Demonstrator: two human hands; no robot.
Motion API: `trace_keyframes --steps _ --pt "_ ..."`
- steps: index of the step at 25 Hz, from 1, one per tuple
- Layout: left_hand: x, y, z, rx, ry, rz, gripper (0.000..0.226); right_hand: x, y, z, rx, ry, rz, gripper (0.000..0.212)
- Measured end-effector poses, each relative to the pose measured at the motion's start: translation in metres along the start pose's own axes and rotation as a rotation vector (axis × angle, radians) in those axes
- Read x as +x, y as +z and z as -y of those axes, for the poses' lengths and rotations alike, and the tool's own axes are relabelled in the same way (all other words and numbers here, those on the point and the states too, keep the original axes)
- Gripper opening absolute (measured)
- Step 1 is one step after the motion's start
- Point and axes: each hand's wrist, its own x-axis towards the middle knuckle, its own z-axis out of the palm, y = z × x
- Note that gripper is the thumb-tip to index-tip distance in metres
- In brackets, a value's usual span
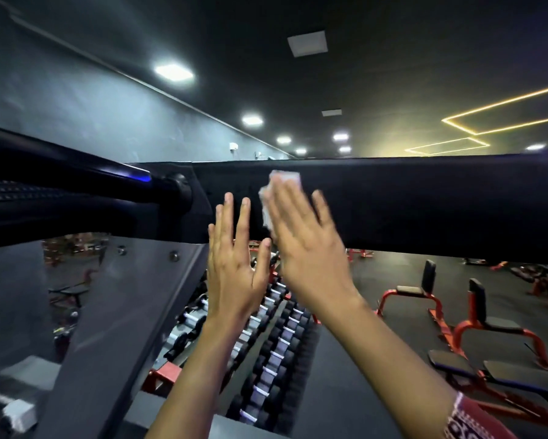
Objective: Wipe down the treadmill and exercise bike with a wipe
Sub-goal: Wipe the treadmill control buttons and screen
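- The right hand [301, 239], fingers straight, presses the white wipe [282, 182] flat against the black panel [424, 204], far centre.
- The left hand [234, 261] is spread flat just left of it, holding nothing.

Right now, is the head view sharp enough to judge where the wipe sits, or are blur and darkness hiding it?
Head view: the right hand and the wipe under its fingers are motion-blurred, while the left hand is sharper. The black panel is so dark that its surface detail is lost. The ceiling lights bloom brightly, and the wide-angle lens bends lines near the edges.
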Motion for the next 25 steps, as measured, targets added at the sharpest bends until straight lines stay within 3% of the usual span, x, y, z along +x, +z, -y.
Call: trace_keyframes --steps 3,7,9,12,18,22,25 --pt "0.008 -0.009 0.018 -0.001 0.000 0.003 0.063 -0.027 -0.001 -0.008 -0.054 -0.092 0.060 0.075" --pt "0.018 -0.022 0.046 0.031 -0.019 -0.018 0.062 0.019 0.001 0.003 -0.042 0.186 -0.071 0.070" --pt "0.015 -0.025 0.055 0.079 0.012 -0.010 0.062 0.042 0.011 0.030 0.005 0.105 -0.068 0.065" --pt "0.012 -0.030 0.067 0.110 0.013 -0.011 0.062 0.027 0.018 0.037 0.015 -0.158 0.010 0.066" --pt "0.013 -0.038 0.078 0.169 0.037 0.007 0.062 0.054 0.016 0.037 -0.023 0.030 -0.043 0.064" --pt "0.011 -0.033 0.080 0.142 0.002 0.006 0.063 0.063 0.030 0.057 0.007 -0.246 0.041 0.065" --pt "0.010 -0.033 0.082 0.128 0.011 0.019 0.063 0.043 0.025 0.043 0.043 -0.259 0.036 0.060"
